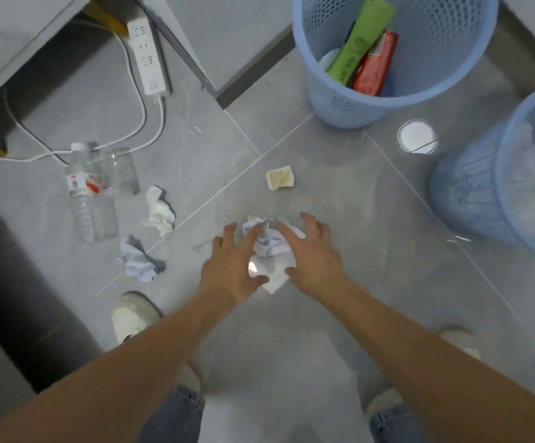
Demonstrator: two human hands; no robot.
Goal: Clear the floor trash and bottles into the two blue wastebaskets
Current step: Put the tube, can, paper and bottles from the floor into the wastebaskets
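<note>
Both hands, left (231, 266) and right (314, 260), spread open, empty, flanking crumpled paper (271, 243) on open floor (371, 282).

Both bare forearms extended forward and down, converging. Left hand (232, 265) and right hand (312, 260) palm-down, fingers spread, thumbs inward, close side by side, nothing gripped.

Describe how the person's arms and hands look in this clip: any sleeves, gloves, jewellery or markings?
Both arms are bare right up to the frame's lower edge, so no sleeves show. The left hand and right hand wear no gloves, and no rings, watch or wristband can be seen, though the picture is slightly blurred. Lower down are blue jeans and light-coloured shoes.
</note>
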